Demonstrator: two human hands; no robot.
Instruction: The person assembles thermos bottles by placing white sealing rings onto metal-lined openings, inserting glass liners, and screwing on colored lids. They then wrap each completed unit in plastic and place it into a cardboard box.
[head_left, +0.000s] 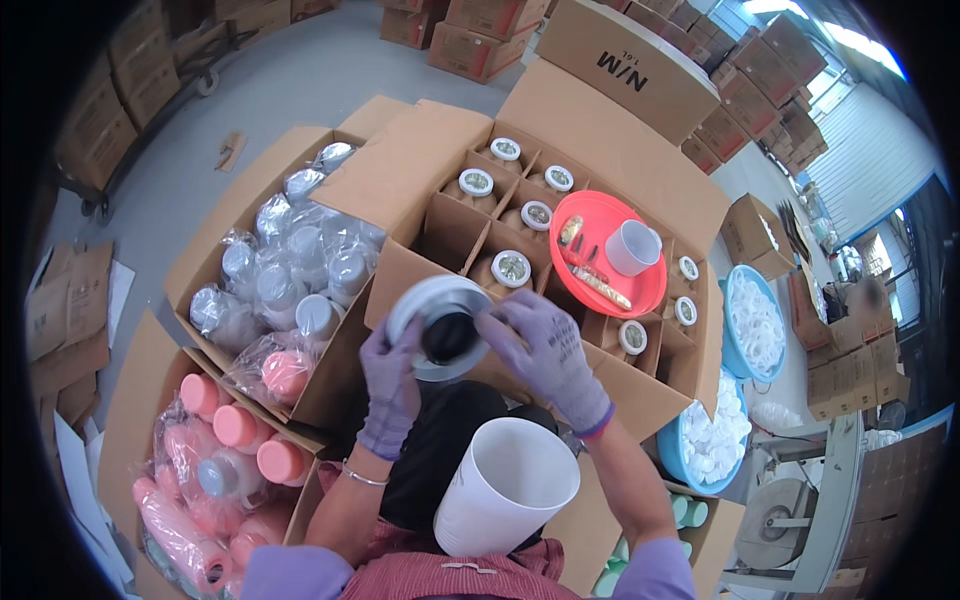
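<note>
A round whitish piece with a wide rim and a dark hollow centre [432, 292] is raised over my lap, tilted so its opening faces up. My left hand [390, 385], in a pale purple glove, is closed round its left side. The gloved right hand [552, 352] pinches at its right rim; whether a small part sits between the fingertips I cannot make out. Below, a tall white open container [462, 515] leans on my lap. Just beyond my hands, a divided cardboard carton [418, 275] holds several vessels with white-rimmed round tops [511, 268].
On the carton lies a red tray [590, 205] with a white cup [633, 247] and small pieces. At left stand boxes of bagged grey-capped bottles [278, 285] and pink-capped bottles [240, 425]. Blue basins [737, 365] of white parts are at right. Green-topped items [692, 512] sit lower right.
</note>
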